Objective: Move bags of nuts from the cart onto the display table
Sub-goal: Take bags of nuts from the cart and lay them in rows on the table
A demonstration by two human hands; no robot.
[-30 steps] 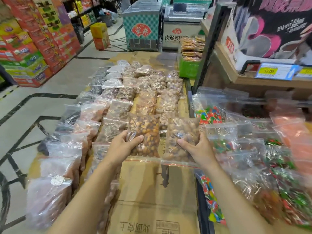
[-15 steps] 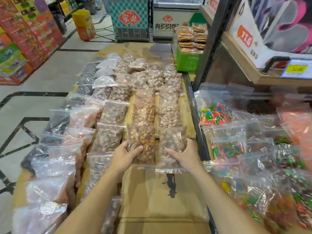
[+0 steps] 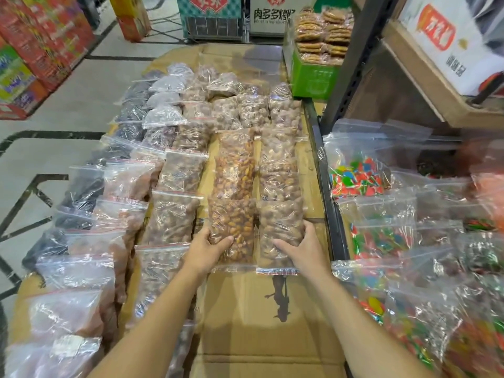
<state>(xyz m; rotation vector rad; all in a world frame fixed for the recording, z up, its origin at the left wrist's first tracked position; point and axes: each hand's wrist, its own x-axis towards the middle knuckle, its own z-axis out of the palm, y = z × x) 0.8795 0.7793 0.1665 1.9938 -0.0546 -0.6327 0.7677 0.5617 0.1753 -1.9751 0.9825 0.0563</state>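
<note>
Furthest left, stacked red and green printed cartons (image 3: 30,50) stand on the pale tiled floor (image 3: 68,110). Next to the right, columns of clear zip bags of dark dried fruit (image 3: 131,115) and clear zip bags of pinkish-brown fruit (image 3: 128,181) run near to far along the left side of the brown cardboard-covered display table (image 3: 245,323). Right of them lies a column of clear zip bags of dull brown nuts (image 3: 171,219).

The left hand (image 3: 203,249) grips the near left corner of a clear zip bag of amber-brown glazed nuts (image 3: 234,225), thumb curled over the top and fingers tucked under the edge. This bag sits at the near end of a column of the same nuts, mid-table. Just beside it, a clear zip bag of paler brown nuts (image 3: 281,227) ends the next column. The right hand (image 3: 302,249) grasps its near right corner, thumb on top and fingers wrapped round the side. Both zip edges face the near side. Whether the two bags rest fully on the cardboard, I cannot tell.

At the far end a green crate of stacked biscuits (image 3: 311,75) stands. A black metal rail (image 3: 331,227) borders the table on the right, and beyond it lie clear bags of multicoloured sweets (image 3: 357,178) below a wooden shelf (image 3: 436,94).
</note>
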